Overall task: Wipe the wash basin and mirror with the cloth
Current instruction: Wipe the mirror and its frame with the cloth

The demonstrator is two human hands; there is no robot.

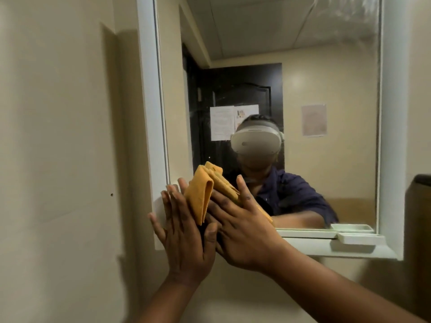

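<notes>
A cream-painted bathroom wall (pixel 58 136) carries a white-framed mirror (pixel 326 66), and the folded orange cloth (pixel 201 194) sits at the mirror's lower left corner, held against the glass between the two hands. The left hand (pixel 184 238) lies flat with straight, spread fingers, partly over the mirror's left frame edge, its thumb pressing the cloth's lower fold. The right hand (pixel 242 227) lies just to the right of it, fingers also straight and spread, pressing the other half of the cloth onto the glass; neither hand curls around the cloth. A folded flap of the cloth stands up between the hands. Along the mirror's bottom edge runs a white ledge (pixel 314 249), and a small white tray (pixel 360 238) rests on it toward the mirror's lower right corner. In the glass is the reflection of the person, wearing a white headset (pixel 256 141) and a dark blue shirt (pixel 293 194), with a dark door (pixel 245 94) behind bearing taped papers (pixel 222 123) and another sheet (pixel 314 120) on the far wall. The mirror's upper right corner shows hazy smears (pixel 349 22). A dark object (pixel 422 180) sits just right of the mirror, cut by the picture's edge.
</notes>
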